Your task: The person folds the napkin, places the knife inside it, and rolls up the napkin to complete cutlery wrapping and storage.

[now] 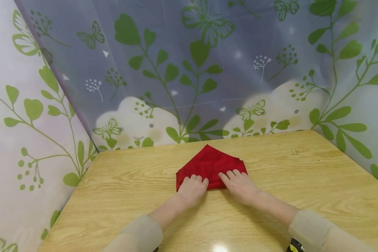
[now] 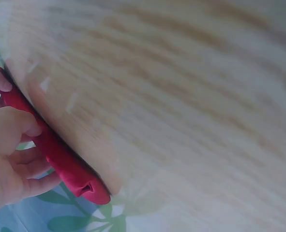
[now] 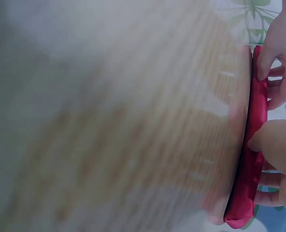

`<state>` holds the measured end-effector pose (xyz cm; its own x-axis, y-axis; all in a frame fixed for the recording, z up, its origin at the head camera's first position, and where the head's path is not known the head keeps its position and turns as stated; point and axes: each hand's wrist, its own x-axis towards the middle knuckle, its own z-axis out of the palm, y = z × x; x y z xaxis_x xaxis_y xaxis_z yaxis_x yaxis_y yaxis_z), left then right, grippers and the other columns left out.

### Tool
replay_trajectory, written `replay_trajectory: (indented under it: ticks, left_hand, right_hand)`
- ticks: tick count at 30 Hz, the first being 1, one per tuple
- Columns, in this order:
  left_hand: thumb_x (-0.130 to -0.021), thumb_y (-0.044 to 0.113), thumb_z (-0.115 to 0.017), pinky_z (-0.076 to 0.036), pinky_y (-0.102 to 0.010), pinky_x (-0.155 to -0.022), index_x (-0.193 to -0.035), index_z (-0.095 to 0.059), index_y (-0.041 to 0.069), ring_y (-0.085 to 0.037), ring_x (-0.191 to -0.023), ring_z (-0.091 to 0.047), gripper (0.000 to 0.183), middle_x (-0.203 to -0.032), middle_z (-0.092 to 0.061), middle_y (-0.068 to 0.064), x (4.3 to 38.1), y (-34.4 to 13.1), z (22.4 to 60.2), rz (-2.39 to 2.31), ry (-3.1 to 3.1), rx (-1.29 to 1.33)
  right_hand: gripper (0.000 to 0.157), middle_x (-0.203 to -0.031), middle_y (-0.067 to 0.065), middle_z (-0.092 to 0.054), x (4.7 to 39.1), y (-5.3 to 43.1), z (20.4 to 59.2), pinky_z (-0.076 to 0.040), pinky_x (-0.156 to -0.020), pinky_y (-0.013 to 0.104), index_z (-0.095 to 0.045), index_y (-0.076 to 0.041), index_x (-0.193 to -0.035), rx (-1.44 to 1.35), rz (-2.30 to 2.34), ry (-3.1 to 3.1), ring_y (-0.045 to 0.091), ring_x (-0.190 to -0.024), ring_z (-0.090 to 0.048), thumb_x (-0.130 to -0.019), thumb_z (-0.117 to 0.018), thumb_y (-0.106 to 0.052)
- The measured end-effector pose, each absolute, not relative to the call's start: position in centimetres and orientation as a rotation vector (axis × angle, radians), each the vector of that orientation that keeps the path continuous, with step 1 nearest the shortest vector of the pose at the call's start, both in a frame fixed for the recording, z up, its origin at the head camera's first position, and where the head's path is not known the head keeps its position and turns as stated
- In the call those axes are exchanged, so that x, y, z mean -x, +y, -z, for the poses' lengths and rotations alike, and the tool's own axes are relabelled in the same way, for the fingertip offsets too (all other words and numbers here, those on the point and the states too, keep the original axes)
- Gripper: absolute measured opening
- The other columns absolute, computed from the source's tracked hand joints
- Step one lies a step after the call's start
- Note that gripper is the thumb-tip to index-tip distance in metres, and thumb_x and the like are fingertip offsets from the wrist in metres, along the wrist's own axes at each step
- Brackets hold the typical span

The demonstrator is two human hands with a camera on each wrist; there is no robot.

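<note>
A red cloth [image 1: 212, 162], folded to a point at the far side, lies on the wooden table. Its near edge forms a thick roll, which both wrist views show from the front. My left hand [image 1: 193, 190] holds the left part of this roll, thumb at the front and fingers over the top. On the right part, my right hand [image 1: 240, 187] grips in the same way. In the left wrist view the left hand [image 2: 9, 154] is close to the rolled cloth's [image 2: 67, 166] open end. The right hand [image 3: 280, 150] pinches the roll [image 3: 249, 179] in the right wrist view.
The light wooden table [image 1: 129, 175] runs back to a patterned curtain [image 1: 163, 63] with green leaves and butterflies. Another curtain panel [image 1: 22, 115] stands along the left side. A small black and yellow object [image 1: 295, 246] shows by the right sleeve [image 1: 312, 229].
</note>
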<state>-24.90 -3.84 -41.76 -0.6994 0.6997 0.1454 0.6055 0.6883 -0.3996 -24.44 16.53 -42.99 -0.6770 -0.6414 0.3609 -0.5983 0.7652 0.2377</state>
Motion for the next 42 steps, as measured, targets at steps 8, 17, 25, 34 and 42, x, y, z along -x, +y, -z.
replay_trajectory:
  ticks: [8,17,25,34,42]
  left_hand:
    - [-0.082,0.021,-0.067,-0.045,-0.030,-0.059,-0.098,-0.058,0.011,-0.019,-0.073,-0.054,0.020,-0.078,-0.057,-0.004,24.9,-3.8,41.9,-0.463,-2.645,1.021]
    - [-0.082,0.019,-0.067,-0.044,-0.031,-0.057,-0.095,-0.052,0.012,-0.019,-0.071,-0.055,0.021,-0.075,-0.055,-0.004,24.8,-4.2,42.0,-0.386,-2.678,1.014]
    - [-0.083,0.017,-0.063,-0.044,-0.032,-0.057,-0.094,-0.050,0.014,-0.021,-0.075,-0.057,0.017,-0.078,-0.057,-0.004,24.8,-4.6,41.4,-0.265,-2.736,1.043]
    - [-0.082,0.005,-0.061,-0.046,-0.029,-0.059,-0.101,-0.059,0.015,-0.016,-0.078,-0.059,0.022,-0.080,-0.061,0.000,25.1,-4.8,40.1,-0.021,-2.946,1.074]
    - [-0.084,0.005,-0.059,-0.049,-0.029,-0.069,-0.116,-0.063,0.016,-0.016,-0.099,-0.058,0.034,-0.107,-0.064,0.000,25.6,-4.9,39.8,0.091,-3.035,1.014]
  right_hand:
    - [0.051,-0.094,0.012,-0.056,24.8,17.0,43.0,-0.048,-0.061,0.035,-0.052,-0.002,-0.117,-1.010,0.182,-2.531,0.027,-0.081,-0.053,-0.075,-0.074,-0.018]
    - [0.037,-0.088,0.009,-0.055,24.6,17.1,43.0,-0.047,-0.061,0.033,-0.051,-0.004,-0.106,-1.066,0.209,-2.499,0.024,-0.079,-0.053,-0.076,-0.072,-0.012]
    - [0.030,-0.085,0.007,-0.054,24.2,17.1,42.3,-0.047,-0.061,0.032,-0.052,-0.006,-0.099,-1.085,0.170,-2.585,0.023,-0.080,-0.052,-0.076,-0.071,-0.007]
    - [0.029,-0.090,0.007,-0.057,24.0,17.0,41.7,-0.048,-0.068,0.033,-0.055,-0.004,-0.104,-1.115,0.137,-2.685,0.024,-0.085,-0.054,-0.079,-0.068,-0.005]
    - [0.031,-0.096,0.008,-0.057,24.3,17.0,41.3,-0.049,-0.072,0.034,-0.057,-0.002,-0.110,-1.092,0.035,-2.792,0.025,-0.090,-0.055,-0.080,-0.067,-0.003]
